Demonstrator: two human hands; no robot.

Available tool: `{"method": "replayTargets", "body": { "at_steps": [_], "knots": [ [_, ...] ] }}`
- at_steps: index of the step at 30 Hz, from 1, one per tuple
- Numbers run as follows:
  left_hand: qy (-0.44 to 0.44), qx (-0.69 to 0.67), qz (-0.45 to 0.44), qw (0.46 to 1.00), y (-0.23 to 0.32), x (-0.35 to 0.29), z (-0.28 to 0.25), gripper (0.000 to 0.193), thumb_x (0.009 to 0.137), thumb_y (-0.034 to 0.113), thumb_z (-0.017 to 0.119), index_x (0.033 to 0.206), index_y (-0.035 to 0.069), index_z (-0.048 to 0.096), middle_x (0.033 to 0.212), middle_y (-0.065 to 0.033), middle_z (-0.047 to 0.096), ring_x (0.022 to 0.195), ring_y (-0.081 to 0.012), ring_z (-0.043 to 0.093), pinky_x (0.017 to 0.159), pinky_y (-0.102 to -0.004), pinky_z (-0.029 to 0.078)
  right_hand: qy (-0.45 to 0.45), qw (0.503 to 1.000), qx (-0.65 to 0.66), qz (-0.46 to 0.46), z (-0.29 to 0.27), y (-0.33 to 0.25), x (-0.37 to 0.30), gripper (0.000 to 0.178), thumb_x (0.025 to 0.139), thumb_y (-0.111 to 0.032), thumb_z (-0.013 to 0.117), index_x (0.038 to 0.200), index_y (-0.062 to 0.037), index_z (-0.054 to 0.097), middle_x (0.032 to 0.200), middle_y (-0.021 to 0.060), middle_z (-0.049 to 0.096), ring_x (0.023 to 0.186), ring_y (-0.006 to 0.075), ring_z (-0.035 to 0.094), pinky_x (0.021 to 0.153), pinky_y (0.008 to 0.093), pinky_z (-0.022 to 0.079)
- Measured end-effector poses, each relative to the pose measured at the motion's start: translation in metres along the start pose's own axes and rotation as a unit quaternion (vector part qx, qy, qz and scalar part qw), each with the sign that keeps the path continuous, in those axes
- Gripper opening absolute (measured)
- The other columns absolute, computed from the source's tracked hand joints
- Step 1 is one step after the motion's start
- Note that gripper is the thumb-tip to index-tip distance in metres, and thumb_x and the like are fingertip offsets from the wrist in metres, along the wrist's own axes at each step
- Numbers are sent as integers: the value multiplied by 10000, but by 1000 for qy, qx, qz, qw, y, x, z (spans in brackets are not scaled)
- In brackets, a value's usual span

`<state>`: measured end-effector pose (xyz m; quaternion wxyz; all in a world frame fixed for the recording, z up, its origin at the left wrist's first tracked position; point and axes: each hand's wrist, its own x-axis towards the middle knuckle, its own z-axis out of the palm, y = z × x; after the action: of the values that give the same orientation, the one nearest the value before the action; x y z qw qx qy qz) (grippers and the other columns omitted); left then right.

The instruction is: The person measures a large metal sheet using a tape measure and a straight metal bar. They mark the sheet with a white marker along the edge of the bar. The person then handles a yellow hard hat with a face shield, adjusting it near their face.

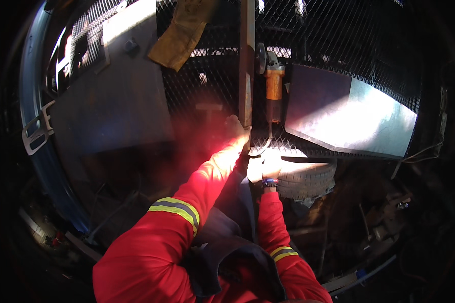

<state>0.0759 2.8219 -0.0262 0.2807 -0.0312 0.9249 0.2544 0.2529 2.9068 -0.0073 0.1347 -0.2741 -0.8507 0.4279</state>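
A long, rusty metal bar (246, 65) lies across the mesh bench top, its near end toward me. My left hand (236, 130) is closed round that near end. Just to the right and nearer to me is my right hand (271, 164), a dark band on its wrist. Glare washes out its fingers, and I cannot make out whether it holds the pale patch beside it. An orange angle grinder (274, 86) rests on the mesh right of the bar, its disc at the far end. The grinder's cord (263, 148) runs down toward my right hand.
A bent sheet-metal plate (351, 108) lies on the mesh at right, and a large flat sheet (111, 106) at left. A yellowish leather piece (179, 40) lies at the far side. Below the bench edge is a tyre (307, 179). A blue beam (30, 96) stands far left.
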Motion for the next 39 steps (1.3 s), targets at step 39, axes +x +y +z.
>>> {"method": "replayTargets", "body": {
  "at_steps": [39],
  "knots": [
    [-364, -176, 124, 906, -100, -18, -246, 433, 948, 467, 513, 979, 50, 627, 754, -53, 595, 574, -157, 551, 502, -327, 496, -313, 935, -124, -111, -12, -121, 84, 270, 707, -321, 707, 718, -51, 694, 731, 106, 684, 677, 234, 664, 643, 379, 528]
  ]
}}
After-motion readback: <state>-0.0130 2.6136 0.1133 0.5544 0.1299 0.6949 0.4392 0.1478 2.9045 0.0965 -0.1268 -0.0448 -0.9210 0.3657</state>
